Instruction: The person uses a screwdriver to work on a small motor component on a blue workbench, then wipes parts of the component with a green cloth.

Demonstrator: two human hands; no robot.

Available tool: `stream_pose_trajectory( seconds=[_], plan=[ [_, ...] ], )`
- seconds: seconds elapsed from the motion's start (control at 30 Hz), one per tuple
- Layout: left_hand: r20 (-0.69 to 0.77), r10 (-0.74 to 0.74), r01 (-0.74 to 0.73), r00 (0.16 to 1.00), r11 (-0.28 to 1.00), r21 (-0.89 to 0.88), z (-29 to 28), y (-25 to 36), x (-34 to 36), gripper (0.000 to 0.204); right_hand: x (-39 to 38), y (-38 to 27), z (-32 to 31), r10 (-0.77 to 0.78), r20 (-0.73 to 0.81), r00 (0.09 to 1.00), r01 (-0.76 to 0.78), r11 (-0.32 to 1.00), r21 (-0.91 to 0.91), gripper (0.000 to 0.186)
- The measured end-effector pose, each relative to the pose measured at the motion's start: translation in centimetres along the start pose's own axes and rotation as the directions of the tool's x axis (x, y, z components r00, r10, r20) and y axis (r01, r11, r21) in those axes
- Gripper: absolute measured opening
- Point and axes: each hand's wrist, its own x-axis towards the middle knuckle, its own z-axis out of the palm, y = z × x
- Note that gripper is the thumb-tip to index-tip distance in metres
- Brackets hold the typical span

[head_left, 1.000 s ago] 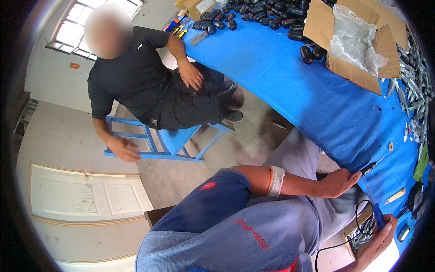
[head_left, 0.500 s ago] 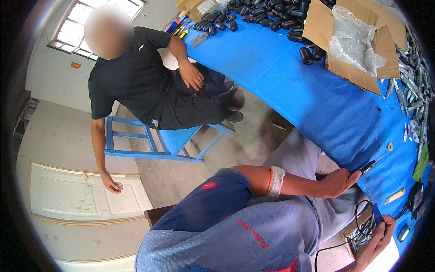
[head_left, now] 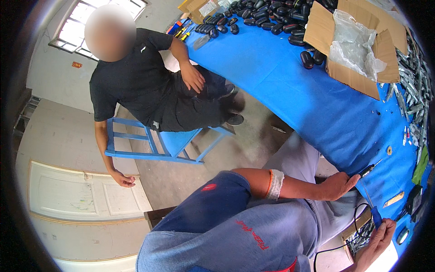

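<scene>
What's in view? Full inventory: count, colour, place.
Table: one, blue, right side.
Rounded cases: many, black, table's top end.
Open box: one, brown cardboard, upper right, clear plastic inside.
Metal parts: many, silver, far right.
Ring: one, tan, on table.
Flat strip: one, tan, on table.
Chair: one, blue, centre left.
Co-worker: one, black clothes, on chair.
Door: one, white, lower left.
Window: one, bright panes, upper left.
Cable: one, black, lower right.
Slim part: one, dark, table edge.
Tool: one, blue handle, lower right.
Shirt: one, blue, bottom centre.
Left hand: one, bare, holding slim part.
Right hand: one, bare, holding tool.
</scene>
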Motion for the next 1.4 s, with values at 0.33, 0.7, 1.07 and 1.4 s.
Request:
stream_pose_trajectory(
  seconds=[0.33,0.7,1.07,1.4],
  plan=[
    [0.143,-0.054,0.058,0.988,0.998,-0.024,-0.7,0.0,0.3,0.067,0.4,-0.1,1.1,-0.081,-0.088,0.993,0.076,0.996,-0.051,0.023],
    [0.111,-0.04,0.041,0.993,0.999,-0.011,-0.3,-0.2,0.4,0.067,0.3,-1.3,1.1,0.039,-0.134,0.99,-0.061,0.985,-0.162,0.035],
    [0.139,-0.128,0.136,0.982,0.989,-0.051,-1.0,0.8,0.2,0.073,0.0,-1.4,0.1,0.144,-0.078,0.986,-0.153,0.982,-0.112,0.035],
    [0.09,-0.145,0.151,0.985,0.986,-0.065,-0.6,0.5,0.0,0.07,0.3,-0.3,0.9,-0.045,-0.082,0.996,0.038,0.996,-0.086,0.026]
  ],
)
